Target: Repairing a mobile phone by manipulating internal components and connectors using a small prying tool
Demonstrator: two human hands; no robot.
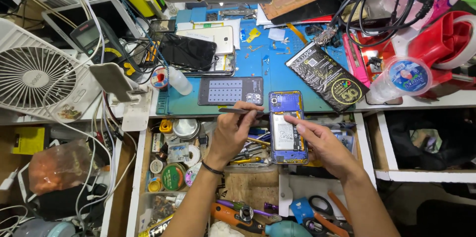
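Pinching grey tweezers (241, 111) crosswise, the left hand (234, 130) aims right at the upright opened phone (286, 128); right hand (325, 144) fingertips steady its edge.

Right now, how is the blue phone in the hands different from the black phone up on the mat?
The blue phone lies opened, its white battery showing; the black phone is closed. The right hand holds the blue one over the drawer; the black one rests untouched on the mat among other phones. Both are flat rectangles.
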